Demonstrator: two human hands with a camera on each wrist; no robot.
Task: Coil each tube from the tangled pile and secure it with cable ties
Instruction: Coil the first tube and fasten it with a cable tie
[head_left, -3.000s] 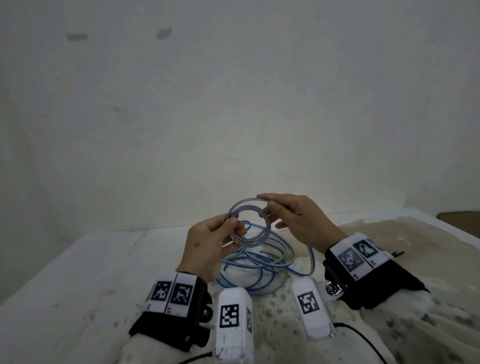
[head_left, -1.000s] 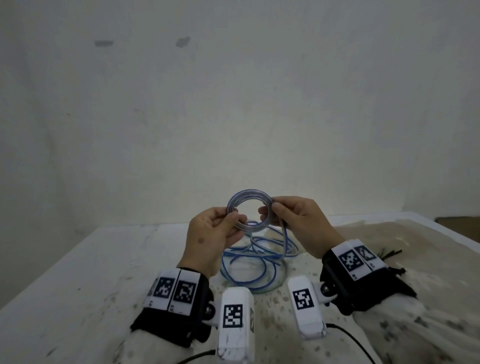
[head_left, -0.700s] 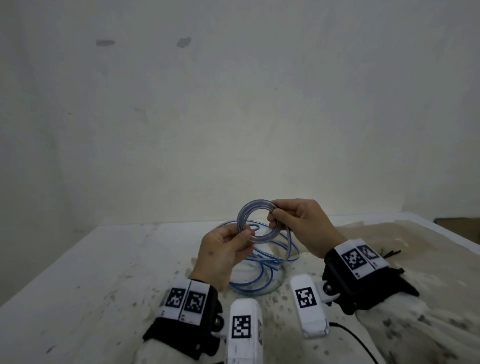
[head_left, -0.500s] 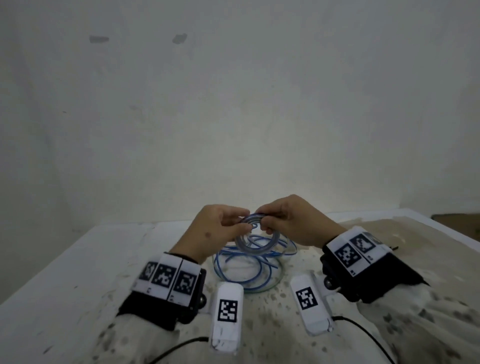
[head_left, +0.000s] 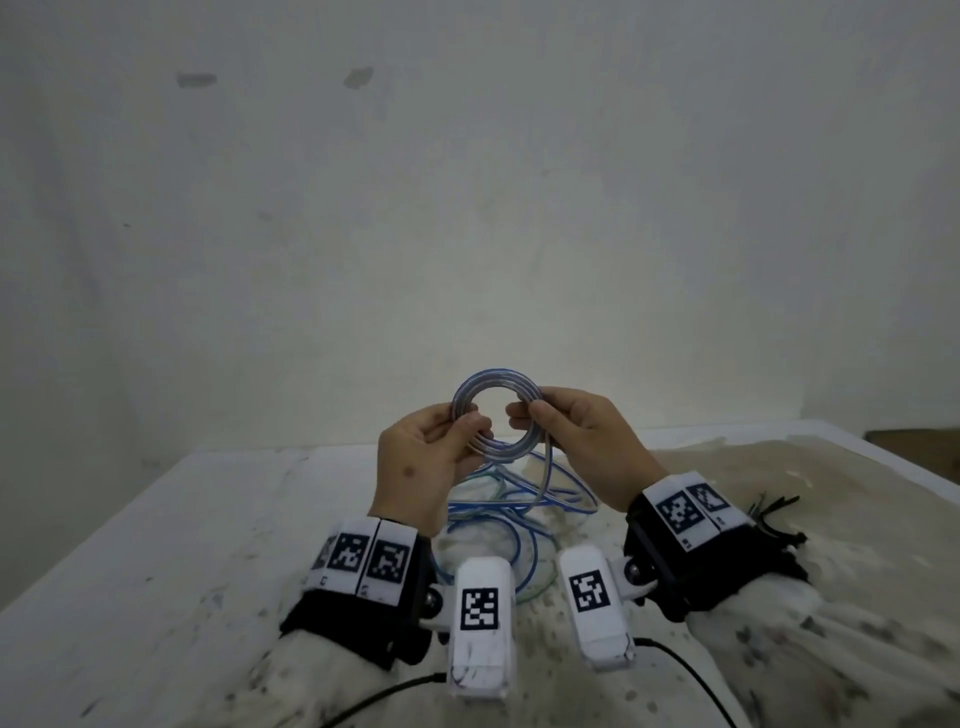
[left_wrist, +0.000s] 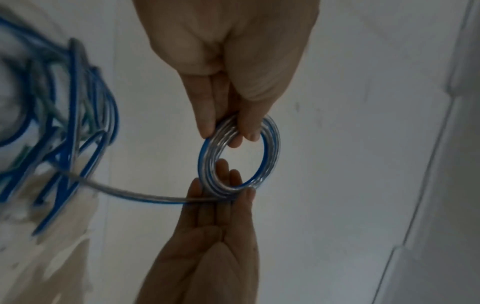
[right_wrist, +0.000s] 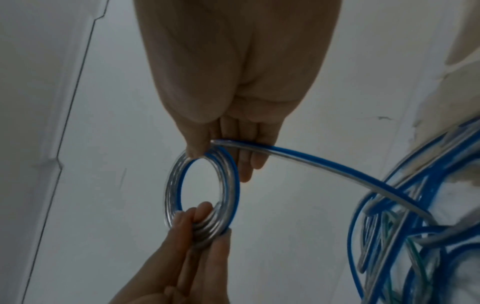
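A small coil (head_left: 493, 375) of clear tube with a blue stripe stands upright in the air, facing me. My left hand (head_left: 472, 428) pinches its lower left side between thumb and fingers. My right hand (head_left: 527, 413) pinches the right side. In the left wrist view the left hand (left_wrist: 228, 133) grips the coil (left_wrist: 272, 144) from above. In the right wrist view my right hand (right_wrist: 218, 160) holds the coil (right_wrist: 172, 189), and the free tube (right_wrist: 324, 166) runs from it down to the tangled pile (right_wrist: 402, 226). The pile (head_left: 498, 509) lies on the table under my hands.
Black cable ties (head_left: 774, 506) lie on the table to the right, just beyond my right wrist. The white table (head_left: 156, 519) is stained beige on its right half. A plain wall stands close behind the table's far edge.
Half a second ago the coil was low and tilted between both hands. It is now raised and upright again, with the hands on opposite sides of it.
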